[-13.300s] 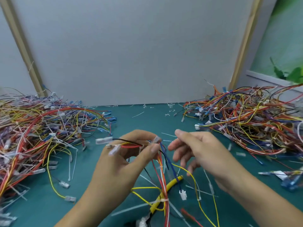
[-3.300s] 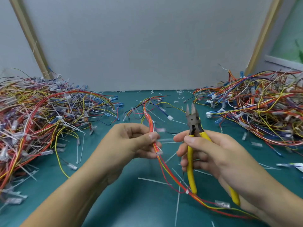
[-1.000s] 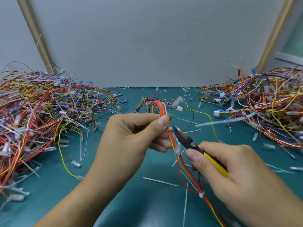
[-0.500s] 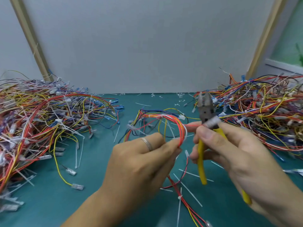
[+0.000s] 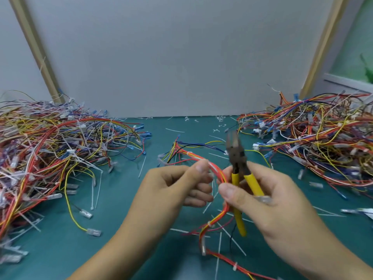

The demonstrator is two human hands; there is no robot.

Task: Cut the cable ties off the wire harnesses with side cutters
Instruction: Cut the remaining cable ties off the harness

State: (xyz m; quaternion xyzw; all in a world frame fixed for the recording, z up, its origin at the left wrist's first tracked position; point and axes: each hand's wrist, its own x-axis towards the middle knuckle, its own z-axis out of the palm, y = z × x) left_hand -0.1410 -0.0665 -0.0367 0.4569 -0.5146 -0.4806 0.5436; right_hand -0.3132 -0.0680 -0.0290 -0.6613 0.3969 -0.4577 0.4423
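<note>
**Cutters raised, next tie below**

The left hand [image 5: 177, 184] pinches the wire harness [image 5: 217, 172], which arches between both hands and then runs down towards the person. The right hand [image 5: 262, 199] grips the side cutters [image 5: 237, 158], tips pointing up. A white cable tie [image 5: 211, 224] sits lower, nearer the right hand.

We see a teal bench [image 5: 56, 251] before a grey wall panel [image 5: 181, 57]. A wooden slat [image 5: 36, 51] borders the panel at each side.
</note>
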